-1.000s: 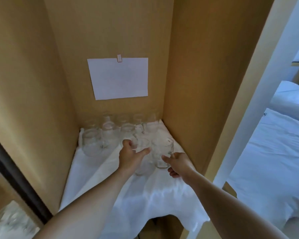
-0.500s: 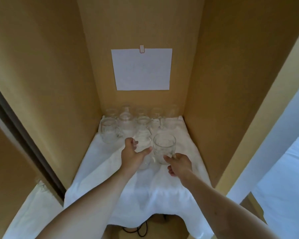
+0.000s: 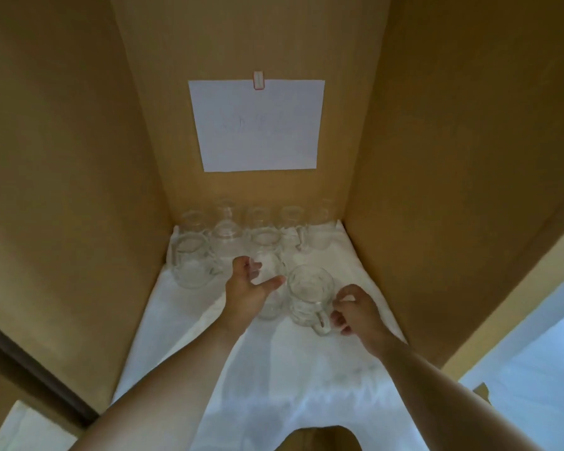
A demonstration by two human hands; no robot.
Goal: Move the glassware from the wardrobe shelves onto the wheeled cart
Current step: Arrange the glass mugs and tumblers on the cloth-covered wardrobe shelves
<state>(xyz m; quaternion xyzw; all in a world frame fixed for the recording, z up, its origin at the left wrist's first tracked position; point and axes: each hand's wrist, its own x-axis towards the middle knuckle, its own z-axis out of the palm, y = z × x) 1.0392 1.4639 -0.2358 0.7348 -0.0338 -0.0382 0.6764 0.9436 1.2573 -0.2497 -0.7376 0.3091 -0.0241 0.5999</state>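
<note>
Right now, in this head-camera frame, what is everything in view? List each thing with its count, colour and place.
front glass mug: one, clear, on the cloth, handle toward the right hand.
tall glass: one, clear, just left of the front glass mug, between the left hand's thumb and fingers.
rear glassware: several clear mugs and jugs, exact count unclear, along the back of the shelf.
white cloth: one, covering the shelf, hanging over the front edge.
paper sheet: one, white, taped to the back panel.
wardrobe wall: tan wood, both sides and back.
left hand: around the tall glass.
right hand: fingers curled at the mug's handle.
</note>
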